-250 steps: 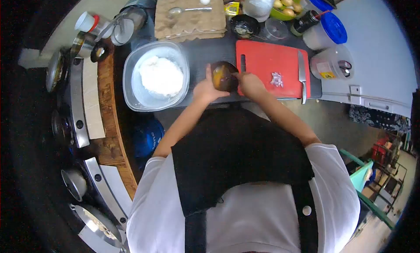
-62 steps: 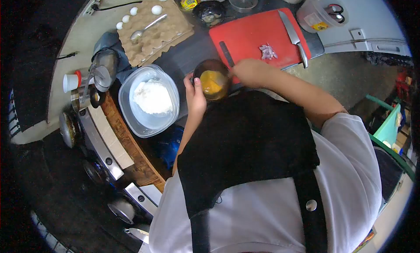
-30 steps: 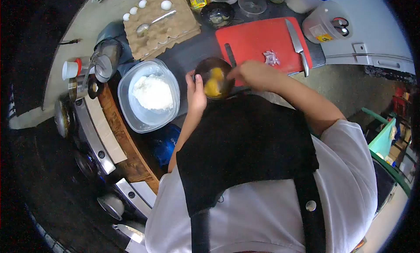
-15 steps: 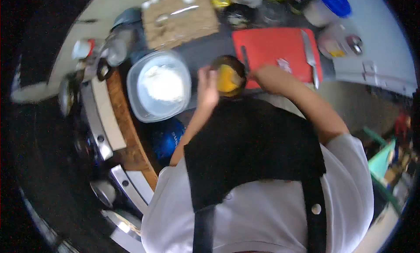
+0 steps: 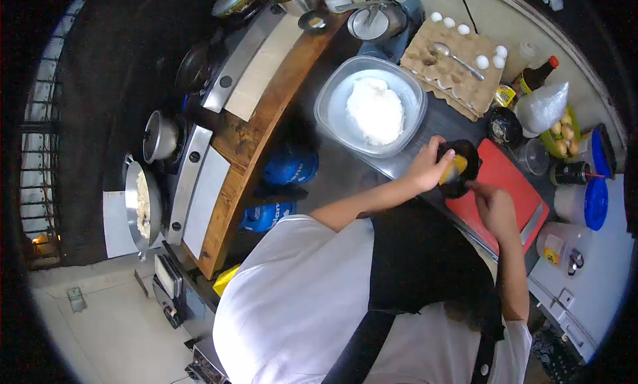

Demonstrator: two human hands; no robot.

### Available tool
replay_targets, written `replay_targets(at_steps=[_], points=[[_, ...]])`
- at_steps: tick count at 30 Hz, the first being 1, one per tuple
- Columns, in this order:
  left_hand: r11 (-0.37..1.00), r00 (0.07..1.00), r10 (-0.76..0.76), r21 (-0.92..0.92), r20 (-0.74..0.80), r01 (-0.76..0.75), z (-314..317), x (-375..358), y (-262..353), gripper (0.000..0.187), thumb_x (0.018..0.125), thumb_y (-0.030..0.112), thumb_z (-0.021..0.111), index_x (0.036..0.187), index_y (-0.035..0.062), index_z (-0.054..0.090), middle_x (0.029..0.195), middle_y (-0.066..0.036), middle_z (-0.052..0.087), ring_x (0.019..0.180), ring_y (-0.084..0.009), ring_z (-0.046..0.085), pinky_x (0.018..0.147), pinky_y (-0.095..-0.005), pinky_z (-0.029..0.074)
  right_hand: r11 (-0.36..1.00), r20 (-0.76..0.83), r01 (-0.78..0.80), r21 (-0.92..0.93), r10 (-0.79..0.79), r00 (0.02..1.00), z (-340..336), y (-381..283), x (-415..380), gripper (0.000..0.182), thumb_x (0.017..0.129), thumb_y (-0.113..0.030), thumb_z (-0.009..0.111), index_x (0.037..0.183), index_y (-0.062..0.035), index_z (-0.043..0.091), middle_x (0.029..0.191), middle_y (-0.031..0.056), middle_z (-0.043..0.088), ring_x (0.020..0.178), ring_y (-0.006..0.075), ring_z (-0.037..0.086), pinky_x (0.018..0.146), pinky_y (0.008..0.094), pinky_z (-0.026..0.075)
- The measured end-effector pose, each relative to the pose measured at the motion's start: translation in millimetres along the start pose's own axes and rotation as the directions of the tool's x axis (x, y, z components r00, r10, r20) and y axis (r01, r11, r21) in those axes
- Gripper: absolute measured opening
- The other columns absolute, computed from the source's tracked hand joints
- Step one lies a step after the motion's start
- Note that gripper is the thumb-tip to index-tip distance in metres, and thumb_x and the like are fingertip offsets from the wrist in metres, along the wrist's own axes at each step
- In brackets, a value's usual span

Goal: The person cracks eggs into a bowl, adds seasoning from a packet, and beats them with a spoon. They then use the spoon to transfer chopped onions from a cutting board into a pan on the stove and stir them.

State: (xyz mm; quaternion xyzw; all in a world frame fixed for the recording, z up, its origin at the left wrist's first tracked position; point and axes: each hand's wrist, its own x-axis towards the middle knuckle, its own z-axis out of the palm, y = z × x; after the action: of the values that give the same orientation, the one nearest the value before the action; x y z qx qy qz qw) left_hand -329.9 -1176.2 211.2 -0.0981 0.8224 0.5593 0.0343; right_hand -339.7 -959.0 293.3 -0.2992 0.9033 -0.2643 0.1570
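My left hand (image 5: 428,168) grips the rim of a small dark bowl (image 5: 470,159) with yellow beaten egg (image 5: 453,170) in it. The bowl looks tilted, its egg lying toward the left side. At the bowl's lower right edge, my right hand (image 5: 495,210) is closed, and whatever it holds is hidden or too small to name. Just under and beyond both hands lies a red cutting board (image 5: 495,175), with a knife (image 5: 531,224) along its right side. To the left stands a clear plastic tub (image 5: 325,111) holding a heap of white flour (image 5: 375,111).
An egg carton (image 5: 425,38) with several eggs and a spoon (image 5: 458,58) lies behind the tub. Jars, a bag and a blue-lidded container (image 5: 596,203) line the right side. On the left are a stove with pans (image 5: 143,204), a wooden counter edge (image 5: 249,178) and blue gas cylinders (image 5: 289,165).
My view has swung left, so the counter shows farther right and rotated. The bowl now looks more tilted in my left hand; the right hand stays beside it.
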Motion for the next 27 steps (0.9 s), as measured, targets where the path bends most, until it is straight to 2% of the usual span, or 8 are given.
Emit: replay_targets(at_steps=[6,9,11,16,18,22,25,27], points=[[0.995,0.989,0.094,-0.026,-0.116,-0.098,13,-7,-11,0.047,0.096,0.039,0.055,0.123,0.0016,0.046,0.107,-0.028,0.059,0.100,-0.0427,0.057,0.087,-0.0465,0.045,0.994,0.179,-0.086,0.067,0.073,0.981,-23,-16,-2,0.027,0.086,-0.004,0.055,0.108,-0.0026,0.069,0.095,0.0224,0.068,0.088,0.0349,0.068,0.078,0.0407,0.053],[0.997,0.991,0.035,-0.060,-0.132,-0.043,16,-14,-2,0.049,0.095,0.042,0.055,0.122,0.0015,0.047,0.108,-0.028,0.060,0.103,-0.0429,0.059,0.088,-0.0467,0.045,0.977,-0.019,-0.186,-0.102,0.185,0.983,-26,-9,-6,0.028,0.085,-0.002,0.055,0.109,-0.0019,0.069,0.096,0.0226,0.069,0.089,0.0337,0.068,0.079,0.0401,0.053],[0.997,0.986,0.070,-0.003,-0.148,-0.072,23,-15,-5,0.048,0.096,0.042,0.054,0.121,0.0010,0.048,0.110,-0.028,0.060,0.105,-0.0421,0.058,0.089,-0.0460,0.045,0.985,0.141,-0.003,0.175,-0.022,0.990,-23,1,-20,0.028,0.085,-0.003,0.055,0.110,-0.0022,0.069,0.096,0.0214,0.069,0.089,0.0339,0.068,0.079,0.0412,0.052],[0.995,0.989,0.076,-0.055,-0.130,-0.083,36,-24,7,0.049,0.099,0.041,0.049,0.122,-0.0017,0.048,0.114,-0.027,0.060,0.109,-0.0397,0.058,0.093,-0.0442,0.044,0.970,0.100,-0.148,-0.195,0.169,0.981,-30,25,-29,0.030,0.084,-0.012,0.057,0.109,-0.0118,0.071,0.093,0.0202,0.069,0.085,0.0381,0.066,0.078,0.0460,0.052],[0.993,0.997,0.033,-0.113,-0.071,-0.041,41,-25,6,0.050,0.100,0.040,0.047,0.124,-0.0028,0.047,0.120,-0.027,0.058,0.114,-0.0380,0.056,0.096,-0.0425,0.042,0.993,0.049,0.080,0.087,-0.084,0.995,-28,32,-39,0.031,0.082,-0.010,0.057,0.108,-0.0139,0.072,0.092,0.0188,0.069,0.086,0.0366,0.066,0.078,0.0466,0.052],[0.996,0.997,0.053,-0.072,-0.049,-0.056,47,-31,20,0.048,0.101,0.038,0.045,0.126,-0.0025,0.044,0.124,-0.027,0.056,0.120,-0.0404,0.052,0.100,-0.0438,0.040,0.986,0.083,-0.076,-0.147,0.089,0.993,-33,44,-46,0.029,0.082,-0.011,0.057,0.107,-0.0144,0.072,0.093,0.0174,0.070,0.087,0.0354,0.066,0.078,0.0455,0.053],[0.996,0.997,0.061,-0.069,-0.041,-0.064,58,-28,13,0.047,0.101,0.038,0.046,0.127,-0.0012,0.044,0.122,-0.026,0.057,0.118,-0.0393,0.054,0.100,-0.0435,0.040,0.987,0.008,0.076,0.142,-0.078,0.997,-34,46,-56,0.030,0.081,-0.010,0.057,0.106,-0.0149,0.073,0.094,0.0164,0.070,0.087,0.0345,0.067,0.078,0.0457,0.053],[0.997,0.998,0.037,-0.067,-0.051,-0.041,64,-30,12,0.047,0.100,0.038,0.047,0.127,-0.0003,0.044,0.122,-0.025,0.058,0.117,-0.0382,0.055,0.099,-0.0429,0.041,0.983,0.062,-0.090,-0.160,0.101,0.993,-41,49,-57,0.027,0.083,-0.013,0.058,0.106,-0.0139,0.072,0.095,0.0157,0.070,0.087,0.0349,0.066,0.079,0.0452,0.053]])
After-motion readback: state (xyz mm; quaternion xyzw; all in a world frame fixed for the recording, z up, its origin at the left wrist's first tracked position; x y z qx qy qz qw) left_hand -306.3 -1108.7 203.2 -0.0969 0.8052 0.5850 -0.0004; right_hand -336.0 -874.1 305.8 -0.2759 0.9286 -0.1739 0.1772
